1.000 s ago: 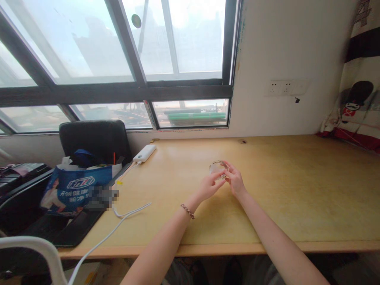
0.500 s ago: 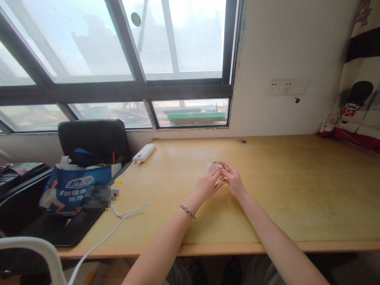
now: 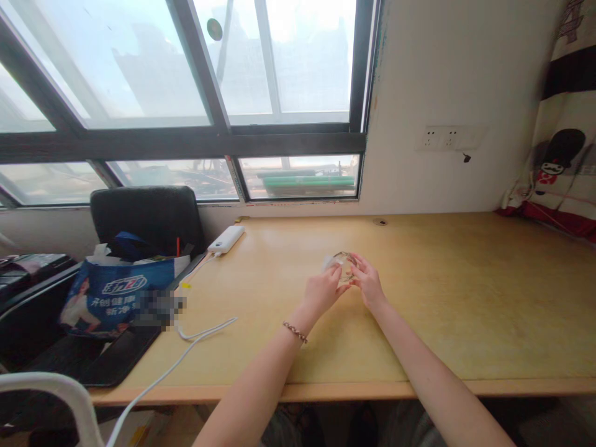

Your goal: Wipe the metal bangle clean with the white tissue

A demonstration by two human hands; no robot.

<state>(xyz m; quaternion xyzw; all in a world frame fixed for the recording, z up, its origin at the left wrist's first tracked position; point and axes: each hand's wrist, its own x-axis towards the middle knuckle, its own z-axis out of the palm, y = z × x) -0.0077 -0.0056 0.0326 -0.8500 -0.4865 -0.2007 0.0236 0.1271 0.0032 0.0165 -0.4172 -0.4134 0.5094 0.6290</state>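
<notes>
Above the middle of the table (image 3: 442,323), my two hands are close together around a thin brown ring-shaped item (image 3: 343,254). Its exact kind is too small to make out. My right hand (image 3: 369,283) pinches its right side between thumb and fingers. At its left, my left hand (image 3: 322,288) has its fingers closed on a white, tissue-like piece (image 3: 328,262) that lies against the ring. The left fingertips are partly hidden behind that hand. A beaded bracelet (image 3: 295,332) circles my left wrist.
A white power bank (image 3: 226,239) lies at the table's back left, with a white cable (image 3: 186,355) trailing over the front edge. Left of the table, a blue bag (image 3: 112,292) rests on a black chair (image 3: 148,214). A window and wall sockets (image 3: 442,138) are behind.
The left fingers have shifted slightly lower and curled, so more of the ring and the gap inside it shows. The right hand stays nearly in place.
</notes>
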